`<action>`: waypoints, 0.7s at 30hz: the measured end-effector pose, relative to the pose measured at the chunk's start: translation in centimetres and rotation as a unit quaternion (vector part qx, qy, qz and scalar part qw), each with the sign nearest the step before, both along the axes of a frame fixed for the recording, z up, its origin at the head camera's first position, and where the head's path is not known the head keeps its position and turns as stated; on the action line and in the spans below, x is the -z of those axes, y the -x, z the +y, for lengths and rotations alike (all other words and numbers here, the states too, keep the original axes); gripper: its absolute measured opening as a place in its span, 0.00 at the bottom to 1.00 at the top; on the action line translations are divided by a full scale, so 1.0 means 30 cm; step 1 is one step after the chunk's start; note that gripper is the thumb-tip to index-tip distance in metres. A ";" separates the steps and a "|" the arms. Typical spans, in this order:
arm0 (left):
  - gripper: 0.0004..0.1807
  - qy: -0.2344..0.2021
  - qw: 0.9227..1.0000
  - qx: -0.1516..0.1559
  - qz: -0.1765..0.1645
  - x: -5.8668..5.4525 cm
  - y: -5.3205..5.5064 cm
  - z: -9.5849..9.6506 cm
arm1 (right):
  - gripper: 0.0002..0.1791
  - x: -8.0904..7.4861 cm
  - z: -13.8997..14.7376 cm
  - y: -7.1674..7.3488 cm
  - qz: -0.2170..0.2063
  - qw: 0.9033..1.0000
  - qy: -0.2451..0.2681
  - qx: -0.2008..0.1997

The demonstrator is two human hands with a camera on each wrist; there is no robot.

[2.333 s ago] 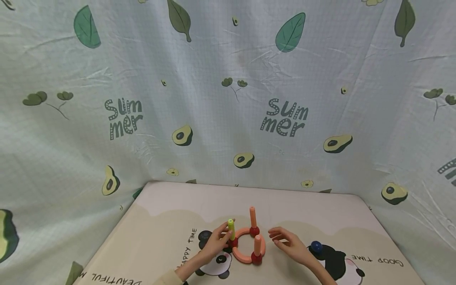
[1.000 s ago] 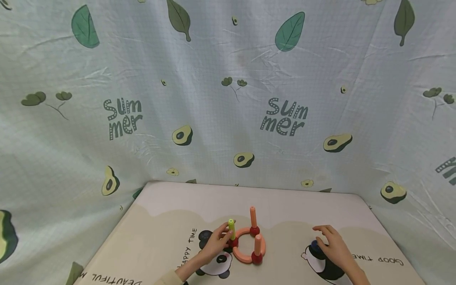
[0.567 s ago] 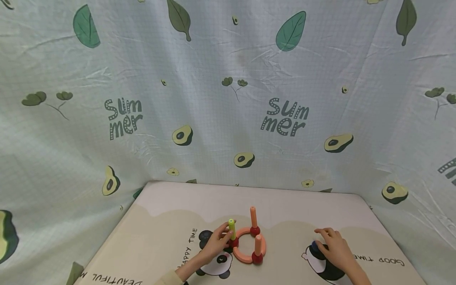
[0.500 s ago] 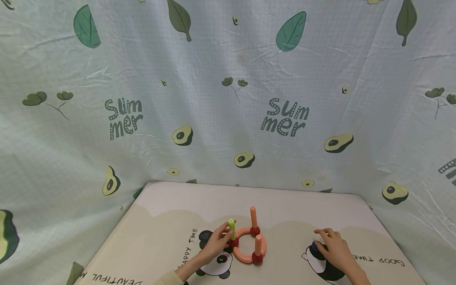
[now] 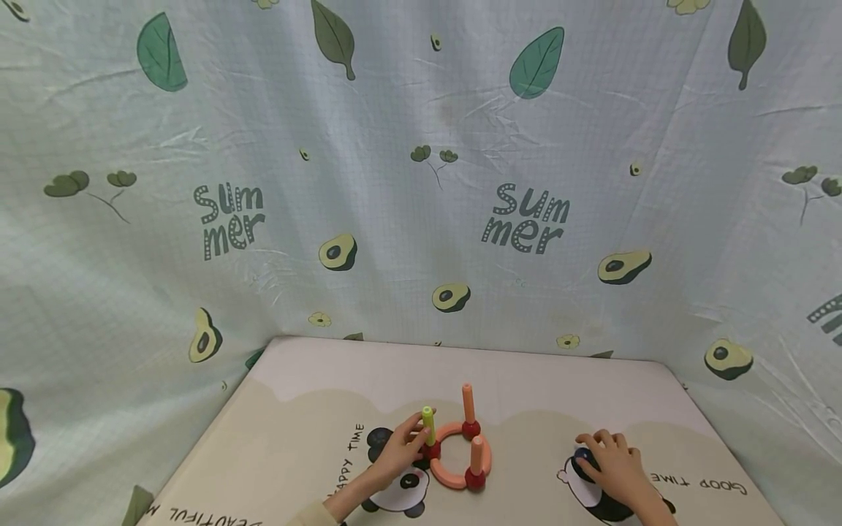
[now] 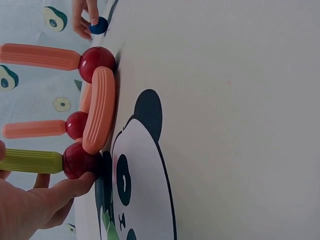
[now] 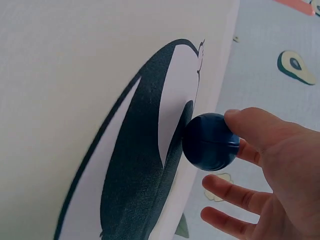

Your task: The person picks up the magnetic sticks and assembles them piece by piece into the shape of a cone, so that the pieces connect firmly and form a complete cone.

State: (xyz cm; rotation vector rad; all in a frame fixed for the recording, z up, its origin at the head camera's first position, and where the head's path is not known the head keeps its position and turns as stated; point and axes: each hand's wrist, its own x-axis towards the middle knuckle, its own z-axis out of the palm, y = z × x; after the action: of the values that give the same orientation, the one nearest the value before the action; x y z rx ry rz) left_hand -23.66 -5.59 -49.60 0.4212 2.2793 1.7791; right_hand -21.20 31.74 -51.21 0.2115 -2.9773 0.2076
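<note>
An orange ring of curved rods [image 5: 449, 480] lies on the table, with red balls at its joints. Two straight orange rods [image 5: 468, 404] stand up from red balls on it. At its left side a yellow-green rod [image 5: 428, 427] rises from another red ball [image 6: 80, 160]. My left hand [image 5: 397, 454] grips this rod, its thumb touching the red ball below. Off to the right, my right hand [image 5: 617, 466] pinches a dark blue ball [image 7: 210, 142] low at the table. The thumb presses one side of it, the index finger is mostly hidden behind, and the other fingers extend past.
The table mat [image 5: 309, 372] carries printed panda [image 5: 395, 493] and black-and-white animal pictures with lettering. A pale curtain [image 5: 395, 109] with leaf and avocado prints hangs behind the table's far edge.
My right hand has moved right, away from beside the ring, to the blue ball, and its fingers have come down around it. My left hand keeps its hold on the yellow-green rod.
</note>
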 end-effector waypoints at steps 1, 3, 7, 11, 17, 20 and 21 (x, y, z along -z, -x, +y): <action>0.22 -0.001 1.000 0.000 0.001 -0.010 -0.005 0.000 | 0.16 0.001 -0.001 0.000 -0.004 1.000 0.001 0.001; 0.22 -0.004 1.000 0.000 0.003 -0.028 -0.015 0.000 | 0.15 0.001 -0.002 0.002 -0.010 1.000 -0.003 0.002; 0.22 -0.004 1.000 0.000 0.006 -0.028 -0.014 0.000 | 0.15 0.001 -0.004 0.008 -0.027 1.000 -0.013 0.004; 0.23 0.002 1.000 0.000 0.009 0.015 0.006 -0.001 | 0.16 -0.004 -0.011 0.012 -0.053 0.999 -0.010 0.004; 0.23 0.001 1.000 0.000 0.002 0.034 0.016 -0.001 | 0.18 -0.018 -0.026 0.014 -0.081 0.997 0.005 -0.005; 0.23 0.002 1.000 0.001 -0.001 0.035 0.019 -0.002 | 0.19 -0.020 -0.029 0.014 -0.081 0.997 0.002 -0.006; 0.24 0.001 1.000 0.001 -0.002 0.036 0.020 -0.002 | 0.19 -0.020 -0.029 0.014 -0.079 0.997 0.001 -0.006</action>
State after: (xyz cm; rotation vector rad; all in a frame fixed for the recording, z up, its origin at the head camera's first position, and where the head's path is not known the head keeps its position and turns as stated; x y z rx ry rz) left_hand -24.26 -5.65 -50.69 0.4197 2.2774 1.7744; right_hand -21.62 30.88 -50.60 0.2220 -3.1338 0.2402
